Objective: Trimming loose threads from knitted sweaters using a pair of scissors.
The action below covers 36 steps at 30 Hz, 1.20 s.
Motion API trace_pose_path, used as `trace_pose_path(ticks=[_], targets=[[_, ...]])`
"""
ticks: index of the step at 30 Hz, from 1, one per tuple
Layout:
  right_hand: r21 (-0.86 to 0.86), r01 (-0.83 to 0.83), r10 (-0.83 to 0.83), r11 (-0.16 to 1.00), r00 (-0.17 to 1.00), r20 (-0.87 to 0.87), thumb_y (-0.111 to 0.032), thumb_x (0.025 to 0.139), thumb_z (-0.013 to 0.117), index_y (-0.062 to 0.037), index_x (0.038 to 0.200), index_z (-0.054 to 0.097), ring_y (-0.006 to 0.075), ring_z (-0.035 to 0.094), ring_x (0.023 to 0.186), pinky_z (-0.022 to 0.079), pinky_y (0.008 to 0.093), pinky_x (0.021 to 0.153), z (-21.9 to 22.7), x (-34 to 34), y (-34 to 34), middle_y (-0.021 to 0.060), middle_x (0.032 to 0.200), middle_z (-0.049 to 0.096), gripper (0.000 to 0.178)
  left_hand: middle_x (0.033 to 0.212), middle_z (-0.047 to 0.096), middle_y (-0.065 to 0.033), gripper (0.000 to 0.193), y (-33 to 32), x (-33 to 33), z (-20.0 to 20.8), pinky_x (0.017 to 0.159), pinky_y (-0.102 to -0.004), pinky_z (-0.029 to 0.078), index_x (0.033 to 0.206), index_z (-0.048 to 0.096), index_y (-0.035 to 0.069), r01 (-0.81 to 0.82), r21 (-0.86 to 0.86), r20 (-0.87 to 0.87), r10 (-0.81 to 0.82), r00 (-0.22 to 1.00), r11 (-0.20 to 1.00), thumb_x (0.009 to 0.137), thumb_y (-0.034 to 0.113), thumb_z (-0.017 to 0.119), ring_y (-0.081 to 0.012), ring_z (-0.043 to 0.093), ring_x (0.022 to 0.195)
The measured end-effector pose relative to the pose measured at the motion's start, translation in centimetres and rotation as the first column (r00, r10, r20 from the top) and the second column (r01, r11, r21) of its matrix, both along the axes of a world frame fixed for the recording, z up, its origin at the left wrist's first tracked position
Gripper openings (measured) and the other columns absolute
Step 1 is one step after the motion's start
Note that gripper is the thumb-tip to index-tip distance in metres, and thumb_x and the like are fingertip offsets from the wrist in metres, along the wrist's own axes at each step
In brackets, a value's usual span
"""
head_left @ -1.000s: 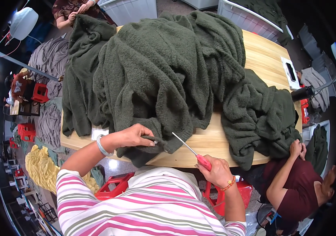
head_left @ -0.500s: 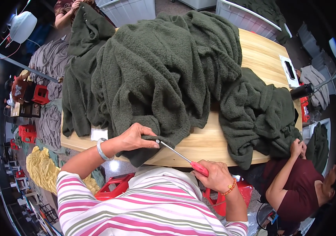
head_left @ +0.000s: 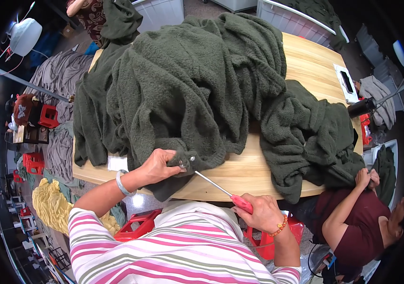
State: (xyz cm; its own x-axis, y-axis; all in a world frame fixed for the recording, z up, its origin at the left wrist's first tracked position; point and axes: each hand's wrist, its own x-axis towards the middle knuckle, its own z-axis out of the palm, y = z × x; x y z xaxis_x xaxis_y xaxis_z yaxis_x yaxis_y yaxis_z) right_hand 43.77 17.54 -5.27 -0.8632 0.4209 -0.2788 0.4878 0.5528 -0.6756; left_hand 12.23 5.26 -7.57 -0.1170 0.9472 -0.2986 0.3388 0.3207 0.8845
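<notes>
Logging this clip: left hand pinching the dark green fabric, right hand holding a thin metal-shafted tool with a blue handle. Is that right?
Not quite: the handle is pinkish red, not blue, as the head view shows. The left hand does pinch the dark green fabric, and the right hand does hold the thin metal-shafted tool.

The person wears a white top [head_left: 173, 251] with horizontal magenta, lilac and grey-green stripes. Past the top's left sleeve [head_left: 88, 239], a smooth, pale blue-grey bangle [head_left: 122, 183] rings the left wrist [head_left: 136, 179]; past its right sleeve [head_left: 287, 273], an orange-red beaded bracelet [head_left: 280, 229] circles the right wrist [head_left: 274, 221].
</notes>
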Motion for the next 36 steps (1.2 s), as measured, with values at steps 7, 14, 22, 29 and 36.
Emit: trace_pose_path(ticks=[7, 14, 22, 29, 36], targets=[[0.042, -0.064, 0.06, 0.997, 0.995, 0.084, -0.035, 0.085, 0.066, -0.0093, 0.085, 0.062, 0.0376, 0.064, 0.061, 0.052, 0.0469, 0.06, 0.9, -1.5, 0.3, 0.0163, 0.06, 0.062, 0.026, 0.078, 0.064, -0.012, 0.013, 0.8, 0.8, -0.6, 0.064, -0.0333, 0.049, 0.089, 0.072, 0.001, 0.15, 0.092, -0.328, -0.112, 0.938, 0.984, 0.076, 0.0, 0.071, -0.0255, 0.064, 0.072], [0.039, -0.116, 0.112, 0.992, 0.99, 0.089, -0.036, 0.087, 0.063, -0.0083, 0.087, 0.063, 0.0371, 0.066, 0.064, 0.052, 0.0472, 0.063, 0.9, -1.7, 0.4, 0.0175, 0.065, 0.065, 0.027, 0.078, 0.065, -0.0119, 0.016, 1.5, 0.7, -1.6, 0.063, -0.0335, 0.049, 0.09, 0.073, 0.001, 0.082, 0.09, -0.235, -0.059, 0.97, 0.993, 0.074, 0.001, 0.074, -0.0255, 0.063, 0.071], [0.049, -0.079, 0.073, 0.996, 0.992, 0.105, -0.036, 0.088, 0.062, -0.0075, 0.087, 0.063, 0.0382, 0.066, 0.064, 0.052, 0.048, 0.062, 1.1, -1.9, 0.7, 0.0176, 0.064, 0.065, 0.029, 0.076, 0.064, -0.0118, 0.015, 2.3, 0.7, -2.2, 0.064, -0.0321, 0.047, 0.087, 0.071, -0.001, 0.112, 0.115, -0.152, -0.094, 0.984, 0.987, 0.075, 0.005, 0.076, -0.0238, 0.06, 0.069], [0.048, 0.037, -0.041, 0.998, 0.994, 0.099, -0.036, 0.087, 0.064, -0.0091, 0.087, 0.063, 0.0382, 0.065, 0.064, 0.051, 0.0473, 0.063, 0.4, -0.7, 1.1, 0.0182, 0.066, 0.064, 0.026, 0.096, 0.07, -0.0021, 0.022, 3.2, -0.2, -2.7, 0.077, -0.0248, 0.048, 0.099, 0.071, -0.003, -0.08, -0.272, 0.155, 0.126, 0.98, 0.959, 0.082, 0.011, 0.075, -0.007, 0.06, 0.086], [0.082, 0.221, -0.231, 0.972, 0.963, 0.136, -0.034, 0.085, 0.066, -0.0086, 0.086, 0.063, 0.0403, 0.064, 0.065, 0.05, 0.0499, 0.063, -2.7, 1.1, 1.1, 0.0196, 0.065, 0.063, 0.026, 0.102, 0.07, -0.0046, 0.033, 4.7, 0.6, -7.0, 0.086, -0.0245, 0.048, 0.111, 0.067, -0.003, 0.064, -0.436, 0.445, 0.154, 0.882, 0.898, 0.083, 0.013, 0.075, -0.0109, 0.062, 0.091]])
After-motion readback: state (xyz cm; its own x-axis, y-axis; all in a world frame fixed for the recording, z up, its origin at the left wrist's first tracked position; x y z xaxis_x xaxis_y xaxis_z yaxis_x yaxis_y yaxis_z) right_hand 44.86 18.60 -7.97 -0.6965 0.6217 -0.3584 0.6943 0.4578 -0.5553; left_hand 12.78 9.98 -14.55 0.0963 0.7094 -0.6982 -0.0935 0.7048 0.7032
